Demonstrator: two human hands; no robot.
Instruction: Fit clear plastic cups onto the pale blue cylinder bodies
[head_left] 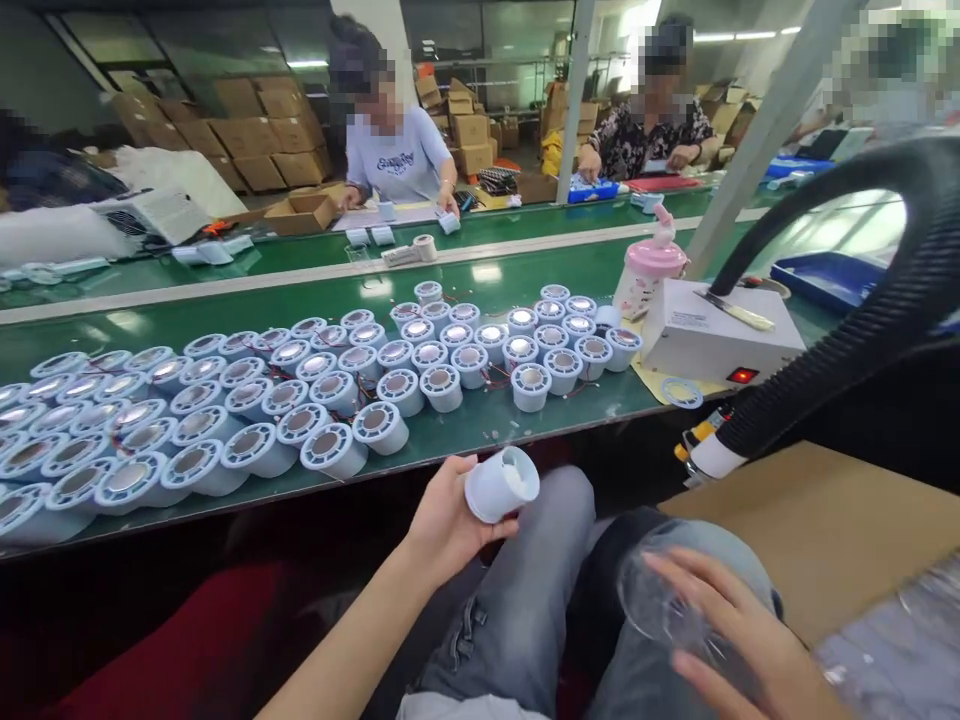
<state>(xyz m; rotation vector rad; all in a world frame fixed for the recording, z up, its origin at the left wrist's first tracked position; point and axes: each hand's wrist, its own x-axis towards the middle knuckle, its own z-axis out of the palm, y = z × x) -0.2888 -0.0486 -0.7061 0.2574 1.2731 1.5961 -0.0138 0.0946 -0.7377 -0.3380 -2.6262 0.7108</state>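
Note:
My left hand (454, 525) is wrapped round a light blue plastic cup-shaped housing (491, 490), its open end tilted toward the right and something white inside. Over my lap on the right, my right hand (724, 620) grips a clear plastic cup-like part (656, 600), partly smeared by motion. Many similar light blue round housings (440, 385) stand on the green bench in front of me, their ringed ends with silver discs facing up. Thin red wires show between some of them.
A grey box with a red switch (724, 330) and a black corrugated hose (840, 320) stand at the right. Beside them is a pink-lidded bottle (652, 270). A cardboard box (817, 530) sits low on the right. Co-workers (397, 150) sit across the bench.

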